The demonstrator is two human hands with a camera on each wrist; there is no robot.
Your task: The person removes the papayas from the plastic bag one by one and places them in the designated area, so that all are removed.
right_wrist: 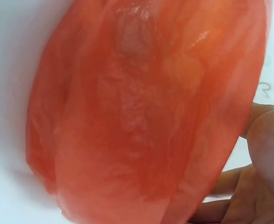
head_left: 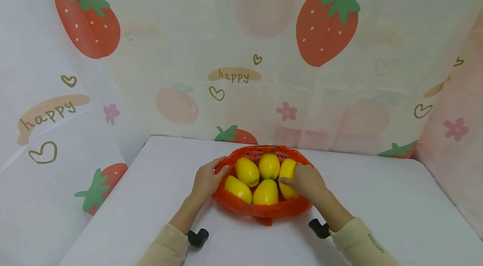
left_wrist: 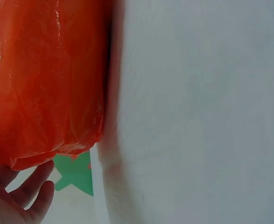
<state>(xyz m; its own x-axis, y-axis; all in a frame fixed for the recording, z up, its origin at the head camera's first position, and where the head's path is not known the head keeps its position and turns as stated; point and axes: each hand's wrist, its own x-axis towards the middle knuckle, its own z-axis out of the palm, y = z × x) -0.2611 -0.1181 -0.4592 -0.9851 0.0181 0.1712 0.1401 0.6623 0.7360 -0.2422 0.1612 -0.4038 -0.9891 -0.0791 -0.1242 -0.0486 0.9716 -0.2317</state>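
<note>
A red plastic bag [head_left: 260, 211] stands on the table with its mouth spread wide. Several smooth yellow fruits [head_left: 266, 192], shaped like mangoes, lie inside it. At the bag's left rim my left hand [head_left: 206, 180] holds the plastic, thumb toward the opening; the left wrist view shows its fingers at the edge of the bag [left_wrist: 43, 93]. My right hand [head_left: 309, 180] reaches over the right rim and grips the rightmost yellow fruit [head_left: 287, 169], its thumb across the front of it. In the right wrist view the bag [right_wrist: 127, 121] hides the fruit and part of that hand.
A white cloth covers the table [head_left: 377, 199]. Behind it hangs a curtain [head_left: 234, 107] printed with strawberries, hearts and flowers, which also runs along the left and right sides. Black wrist mounts [head_left: 198, 237] stick out by both sleeves.
</note>
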